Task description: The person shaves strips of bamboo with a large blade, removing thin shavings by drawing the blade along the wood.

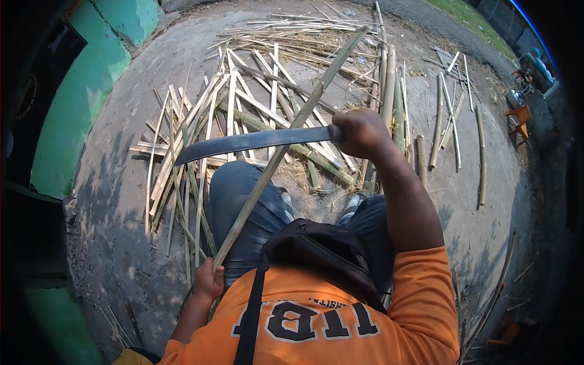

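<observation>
A machete (pixel 255 140) with a long curved grey blade and dark handle is gripped in my right hand (pixel 363 134), held out level in front of me. Its blade points left and crosses over a long bamboo strip (pixel 316 94). Whether blade and strip touch, I cannot tell. My left hand (pixel 208 280) is closed round the strip's lower end, beside my left thigh. From there the strip slants up and away to the far right, over my left leg (pixel 249 201). A black bag (pixel 322 243) hangs at my waist.
Split bamboo strips (pixel 231 91) lie in a loose pile ahead and to the left. Thicker bamboo poles (pixel 388 85) stretch away at centre right, with shorter pieces (pixel 438 121) farther right. A green wall (pixel 79 109) stands at left. An orange chair (pixel 521 118) is at far right.
</observation>
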Tool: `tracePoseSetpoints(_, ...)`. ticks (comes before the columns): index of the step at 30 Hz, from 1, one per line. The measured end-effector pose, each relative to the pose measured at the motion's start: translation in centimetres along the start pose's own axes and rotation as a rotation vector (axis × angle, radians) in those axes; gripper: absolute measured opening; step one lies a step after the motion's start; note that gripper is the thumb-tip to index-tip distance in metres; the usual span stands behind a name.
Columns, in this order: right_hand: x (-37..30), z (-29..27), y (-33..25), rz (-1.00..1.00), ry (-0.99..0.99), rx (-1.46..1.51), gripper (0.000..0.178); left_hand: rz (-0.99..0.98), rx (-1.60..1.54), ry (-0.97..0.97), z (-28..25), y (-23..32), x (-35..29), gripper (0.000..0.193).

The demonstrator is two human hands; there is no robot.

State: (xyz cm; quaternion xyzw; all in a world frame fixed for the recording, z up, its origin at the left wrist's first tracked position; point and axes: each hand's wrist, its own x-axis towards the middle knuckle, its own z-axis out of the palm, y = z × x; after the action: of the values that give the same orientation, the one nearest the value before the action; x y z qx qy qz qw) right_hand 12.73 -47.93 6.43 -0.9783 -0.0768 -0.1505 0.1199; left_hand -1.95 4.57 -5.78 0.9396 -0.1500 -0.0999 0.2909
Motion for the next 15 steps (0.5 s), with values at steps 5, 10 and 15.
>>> tracePoseSetpoints(5,-0.4,0.8,7.1,0.338,0.141,0.056,0.025,0.013,0.032,0.037,-0.2,0.7,0.7,0.061)
tracePoseSetpoints(10,-0.5,0.0,4.0,0.209,0.165,0.095,0.021,0.003,-0.004,-0.018,-0.2,0.1,0.1,0.061)
tracePoseSetpoints(15,-0.7,-0.1,0.1,-0.076,0.044,0.020,0.014,-0.006,-0.011,-0.036,-0.2,0.3,0.2,0.062)
